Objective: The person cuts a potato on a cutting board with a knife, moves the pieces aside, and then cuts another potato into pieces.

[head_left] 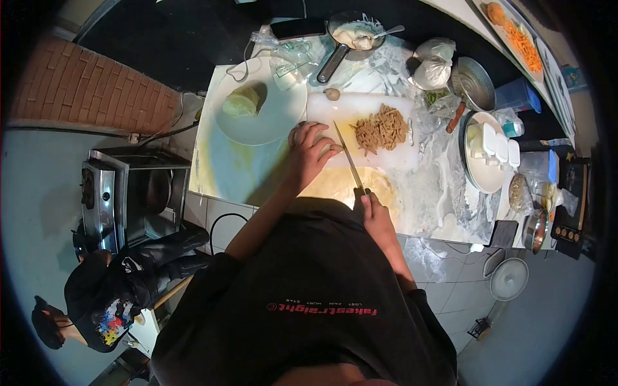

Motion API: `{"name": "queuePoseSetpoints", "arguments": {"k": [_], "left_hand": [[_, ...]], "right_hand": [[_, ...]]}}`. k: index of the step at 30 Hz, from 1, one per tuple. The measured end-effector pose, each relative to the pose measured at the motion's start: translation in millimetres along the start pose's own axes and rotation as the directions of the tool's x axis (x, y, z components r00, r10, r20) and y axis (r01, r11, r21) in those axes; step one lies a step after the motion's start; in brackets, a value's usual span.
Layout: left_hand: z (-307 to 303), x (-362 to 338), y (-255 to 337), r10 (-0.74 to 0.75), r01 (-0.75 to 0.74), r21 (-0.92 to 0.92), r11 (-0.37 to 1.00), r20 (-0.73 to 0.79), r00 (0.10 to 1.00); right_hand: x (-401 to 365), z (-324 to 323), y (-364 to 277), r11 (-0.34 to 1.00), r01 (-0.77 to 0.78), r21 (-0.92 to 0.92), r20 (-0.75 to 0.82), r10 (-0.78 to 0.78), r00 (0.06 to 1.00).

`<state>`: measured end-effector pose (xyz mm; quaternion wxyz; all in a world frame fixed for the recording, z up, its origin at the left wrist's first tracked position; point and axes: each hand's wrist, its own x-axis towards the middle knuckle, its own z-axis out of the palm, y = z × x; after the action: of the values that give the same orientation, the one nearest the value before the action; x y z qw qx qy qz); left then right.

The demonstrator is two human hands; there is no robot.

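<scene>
My right hand (378, 222) is closed round the handle of a kitchen knife (351, 159). Its blade points away from me across the white cutting board (402, 154). Left of the blade, my left hand (311, 153) presses down on the board with bent fingers over something pale, mostly hidden under them. Just right of the knife lies a heap of brown shredded or sliced food (381, 130), perhaps meat. A small round brownish piece (332, 94) sits at the board's far edge. A pale green piece of cabbage (241, 103) rests on a large white plate (257, 133) to the left.
At the back stands a saucepan (333, 62) with creamy white contents and a spoon. Bagged white powder (432, 71), a metal bowl (473, 83) and a plate of white-lidded containers (486, 183) line the right. Another person (109, 302) is at lower left, near a stove (103, 196).
</scene>
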<state>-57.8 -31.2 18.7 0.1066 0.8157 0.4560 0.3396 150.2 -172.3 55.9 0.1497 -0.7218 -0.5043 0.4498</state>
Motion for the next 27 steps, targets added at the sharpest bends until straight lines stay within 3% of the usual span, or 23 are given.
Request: {"name": "queuePoseSetpoints", "arguments": {"k": [6, 8, 27], "left_hand": [[14.9, -0.1, -0.5, -0.053, 0.053, 0.000, 0.999, -0.096, 0.994], [15.0, -1.7, -1.2, -0.052, 0.053, 0.004, 0.999, -0.109, 0.993], [15.7, -2.1, 3.1, -0.111, 0.109, -0.028, 0.994, -0.120, 0.987]], "right_hand": [[3.2, 0.2, -7.0, 1.000, 0.003, -0.003, -0.055, -0.004, 0.998], [1.2, 3.4, -5.5, 0.996, 0.094, -0.012, -0.104, -0.094, 0.990], [5.1, 8.4, -6.6, 0.993, 0.091, -0.081, -0.069, -0.097, 0.993]]}}
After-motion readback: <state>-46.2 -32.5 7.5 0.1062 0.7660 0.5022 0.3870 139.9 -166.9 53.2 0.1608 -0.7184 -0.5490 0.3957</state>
